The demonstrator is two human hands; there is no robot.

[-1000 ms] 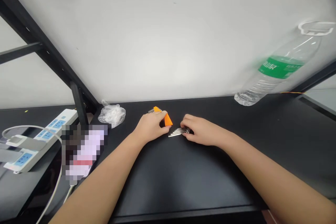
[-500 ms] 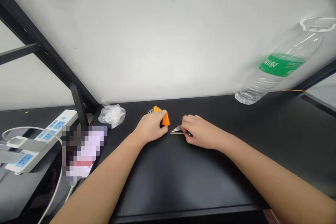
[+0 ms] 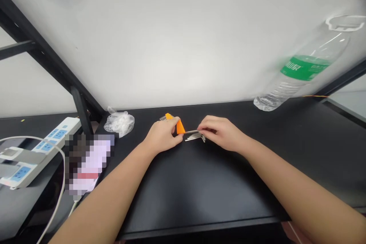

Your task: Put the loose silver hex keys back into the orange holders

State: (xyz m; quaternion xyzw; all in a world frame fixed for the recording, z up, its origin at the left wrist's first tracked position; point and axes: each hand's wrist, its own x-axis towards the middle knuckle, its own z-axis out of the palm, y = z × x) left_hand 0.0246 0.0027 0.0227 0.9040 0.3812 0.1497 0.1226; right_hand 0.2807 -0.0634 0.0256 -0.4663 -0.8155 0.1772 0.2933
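Note:
My left hand [image 3: 162,136] rests on the black table [image 3: 200,183], fingers closed around an orange plastic holder [image 3: 180,127] with a few metal key tips [image 3: 162,117] sticking out behind it. My right hand [image 3: 221,132] pinches one silver hex key [image 3: 192,132] by its bent end, its long end pointing at the orange holder. Several more silver hex keys [image 3: 196,137] lie bunched on the table just below that key, between the two hands.
A clear water bottle with a green label [image 3: 303,68] stands at the back right. A crumpled clear plastic bag [image 3: 119,122] lies at the back left. A white power strip [image 3: 31,152] with a cable and a blurred-out object [image 3: 88,164] sit left, beside a black frame post [image 3: 80,110].
My right hand has lifted one hex key out of the bunch and brought its long end up to the orange holder. My left hand stays on the holder.

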